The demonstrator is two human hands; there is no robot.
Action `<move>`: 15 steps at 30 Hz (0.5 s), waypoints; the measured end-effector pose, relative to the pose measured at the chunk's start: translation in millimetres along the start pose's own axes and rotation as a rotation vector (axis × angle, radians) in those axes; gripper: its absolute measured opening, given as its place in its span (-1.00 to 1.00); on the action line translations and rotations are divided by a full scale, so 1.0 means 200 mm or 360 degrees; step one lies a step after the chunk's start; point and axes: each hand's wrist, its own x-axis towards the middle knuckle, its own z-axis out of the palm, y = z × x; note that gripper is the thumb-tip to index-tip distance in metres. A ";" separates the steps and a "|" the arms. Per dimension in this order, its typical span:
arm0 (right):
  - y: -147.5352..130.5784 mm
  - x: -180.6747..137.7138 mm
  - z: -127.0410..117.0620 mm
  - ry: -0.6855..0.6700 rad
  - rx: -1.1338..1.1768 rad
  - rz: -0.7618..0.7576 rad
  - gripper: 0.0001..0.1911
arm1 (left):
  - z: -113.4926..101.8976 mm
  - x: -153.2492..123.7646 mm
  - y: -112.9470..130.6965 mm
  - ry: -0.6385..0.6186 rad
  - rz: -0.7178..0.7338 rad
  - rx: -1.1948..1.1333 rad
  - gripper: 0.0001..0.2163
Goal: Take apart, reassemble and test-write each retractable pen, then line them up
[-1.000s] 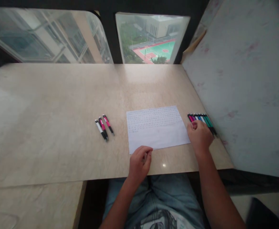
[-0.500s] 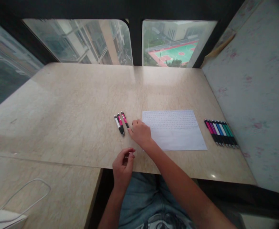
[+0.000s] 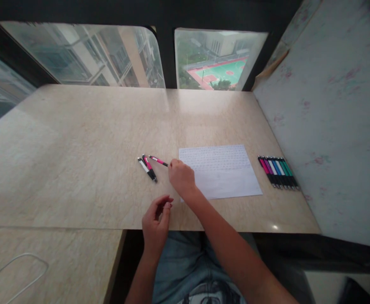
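Observation:
My right hand (image 3: 182, 177) grips the lower black end of a pink-and-black pen (image 3: 158, 160), fingers closed at the left edge of a sheet of paper (image 3: 221, 181). That pen points left from the fingers, over the tabletop. Just left of it, a second pink pen (image 3: 148, 165) and a white pen (image 3: 145, 169) lie close together with black grips. Nearer the table's front edge, my left hand (image 3: 155, 221) rests with loosely curled fingers, a small gap between thumb and fingertips, and nothing visible in it. Lines of handwriting fill the paper's upper half.
Several pens (image 3: 278, 173) in pink, purple, white, blue and green lie side by side at the right, near the papered wall (image 3: 327, 139). A white cable (image 3: 26, 255) loops at the lower left. Windows stand behind the marble-patterned tabletop (image 3: 109, 126).
The pink pen nearest my right hand has swung from a steep slant to almost level, its black end now in my fingers. My left hand keeps its pose. The view has shifted slightly.

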 end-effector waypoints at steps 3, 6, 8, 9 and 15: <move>0.17 -0.14 -0.07 0.0146 0.0724 -0.0055 -0.84 | 0.04 0.01 0.02 -0.0010 -0.0157 -0.0194 -0.73; 0.34 -0.35 -0.14 0.0068 0.1409 0.0017 -0.84 | 0.10 0.01 0.04 -0.0137 -0.0299 -0.0529 -0.64; 0.44 -0.49 -0.17 0.0008 0.1552 0.0090 -0.83 | 0.16 -0.01 0.05 -0.0259 -0.0364 -0.0733 -0.61; 0.47 -0.55 -0.19 -0.0008 0.1593 0.0112 -0.83 | 0.20 -0.02 0.05 -0.0315 -0.0393 -0.0794 -0.61; 0.60 -0.71 -0.23 0.0103 0.1611 0.0305 -0.66 | 0.37 -0.11 0.09 -0.0419 -0.0464 -0.0888 -0.71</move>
